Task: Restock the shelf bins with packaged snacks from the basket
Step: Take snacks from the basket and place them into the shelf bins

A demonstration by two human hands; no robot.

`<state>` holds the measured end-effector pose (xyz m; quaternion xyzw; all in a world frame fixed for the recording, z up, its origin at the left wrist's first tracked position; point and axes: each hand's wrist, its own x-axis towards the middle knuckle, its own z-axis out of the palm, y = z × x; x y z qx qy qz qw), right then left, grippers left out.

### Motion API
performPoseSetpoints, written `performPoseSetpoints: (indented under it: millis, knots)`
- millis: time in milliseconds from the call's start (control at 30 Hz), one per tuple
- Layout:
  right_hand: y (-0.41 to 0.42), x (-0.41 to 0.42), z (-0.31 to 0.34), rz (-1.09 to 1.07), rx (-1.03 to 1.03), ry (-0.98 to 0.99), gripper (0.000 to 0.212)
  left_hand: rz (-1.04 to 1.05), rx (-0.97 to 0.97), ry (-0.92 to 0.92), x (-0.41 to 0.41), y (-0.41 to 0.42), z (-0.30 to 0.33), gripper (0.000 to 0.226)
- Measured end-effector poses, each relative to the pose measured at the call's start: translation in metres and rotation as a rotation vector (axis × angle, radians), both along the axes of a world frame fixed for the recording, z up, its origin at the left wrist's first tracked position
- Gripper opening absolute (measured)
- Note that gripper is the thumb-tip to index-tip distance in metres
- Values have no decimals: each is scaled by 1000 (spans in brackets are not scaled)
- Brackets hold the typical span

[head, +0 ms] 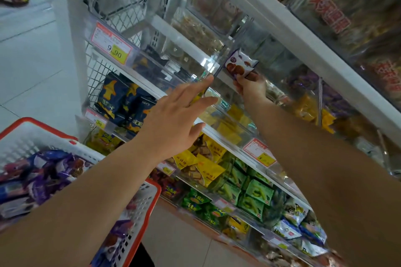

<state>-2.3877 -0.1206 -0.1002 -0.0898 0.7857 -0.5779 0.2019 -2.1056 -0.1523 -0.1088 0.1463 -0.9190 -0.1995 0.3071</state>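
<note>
Head view shows your right hand (249,86) raised to the upper shelf, fingers and thumb pinching a purple cookie packet (239,66) by its lower edge. The packet sits at the lip of a clear bin (267,47), not yet inside it. That bin looks mostly empty through its front, though glare makes the contents hard to read.

Your left hand (180,119) is open, fingers straight and spread, holding nothing; its fingertips reach toward the front edge of the neighbouring clear bin (195,65), and you cannot tell whether they touch it.

Down at the lower left, the red-rimmed white basket (138,230) carries a good heap of purple packets (43,175), so most of the restocking seems to lie ahead of you. The lower shelf bins with navy packets (121,99), yellow packets (206,162) and green packets (249,193) already look well filled. Judging by this, you are early in filling the upper bin, with one packet in hand and many left.
</note>
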Motion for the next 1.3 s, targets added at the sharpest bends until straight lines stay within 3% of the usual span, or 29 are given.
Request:
performPoseSetpoints:
  millis: [167,900,1100,1300]
  knots:
    - [0,-4,2,26,30,15,18,-6,12,23,0,1,-2,62]
    - [9,-1,11,-11,37,-25,9,-31,23,21,2,0,0,60]
    - [16,4,23,-42,47,-58,31,-40,38,-7,3,-1,1,64]
    - [26,20,40,-71,94,-113,25,-58,48,-30,5,-2,3,63]
